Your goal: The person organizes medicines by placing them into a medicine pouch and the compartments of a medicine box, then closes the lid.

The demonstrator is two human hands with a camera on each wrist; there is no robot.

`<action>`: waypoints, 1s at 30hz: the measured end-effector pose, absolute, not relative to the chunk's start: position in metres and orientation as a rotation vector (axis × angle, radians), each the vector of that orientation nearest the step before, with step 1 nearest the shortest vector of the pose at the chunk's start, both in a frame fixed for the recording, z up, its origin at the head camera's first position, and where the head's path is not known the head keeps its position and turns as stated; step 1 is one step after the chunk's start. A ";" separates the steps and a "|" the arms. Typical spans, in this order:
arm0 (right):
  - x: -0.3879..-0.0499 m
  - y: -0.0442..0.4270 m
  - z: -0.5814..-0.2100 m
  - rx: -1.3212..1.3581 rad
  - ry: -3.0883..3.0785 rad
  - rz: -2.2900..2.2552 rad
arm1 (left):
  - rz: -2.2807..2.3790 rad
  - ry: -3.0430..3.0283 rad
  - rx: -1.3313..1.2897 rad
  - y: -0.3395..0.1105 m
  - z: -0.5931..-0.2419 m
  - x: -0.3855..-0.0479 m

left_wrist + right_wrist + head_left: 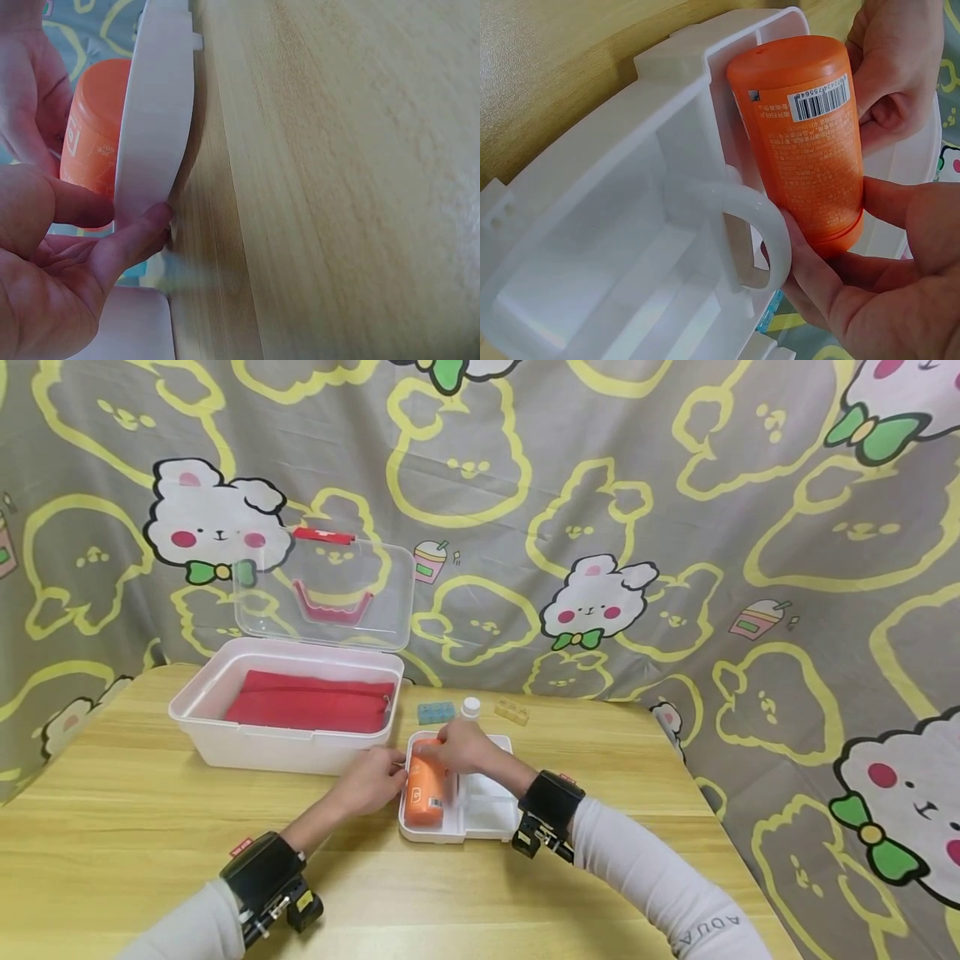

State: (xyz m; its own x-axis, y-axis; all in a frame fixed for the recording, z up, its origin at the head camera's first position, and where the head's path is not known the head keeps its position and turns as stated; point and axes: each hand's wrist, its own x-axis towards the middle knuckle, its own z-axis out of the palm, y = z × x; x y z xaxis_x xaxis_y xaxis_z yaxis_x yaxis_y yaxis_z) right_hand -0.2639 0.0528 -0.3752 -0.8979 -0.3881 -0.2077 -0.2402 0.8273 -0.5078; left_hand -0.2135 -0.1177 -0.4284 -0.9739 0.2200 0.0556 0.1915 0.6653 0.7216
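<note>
An orange bottle [425, 785] with a barcode lies lengthwise in the left compartment of a white divided tray [491, 837]. My right hand [465, 746] pinches the bottle's far end between thumb and fingers; in the right wrist view the bottle [806, 150] is tilted above the compartment floor, beside the tray's curved white handle [778, 236]. My left hand [372, 781] grips the tray's left wall, thumb on the bottle side and fingers outside, as the left wrist view shows on the tray wall [157, 97]. The bottle's far end is partly hidden by my right fingers.
Left of the tray stands a white storage box [285, 752] with its clear lid [375, 568] raised and a red pouch [315, 702] inside. Behind the tray are a blue pill case [436, 712], a white-capped bottle [471, 706] and a yellow pill case [512, 711]. A patterned curtain hangs behind.
</note>
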 end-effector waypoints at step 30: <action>-0.273 0.058 -0.370 -0.614 2.831 -0.682 | 1.209 2.833 0.281 -0.116 -0.429 -0.213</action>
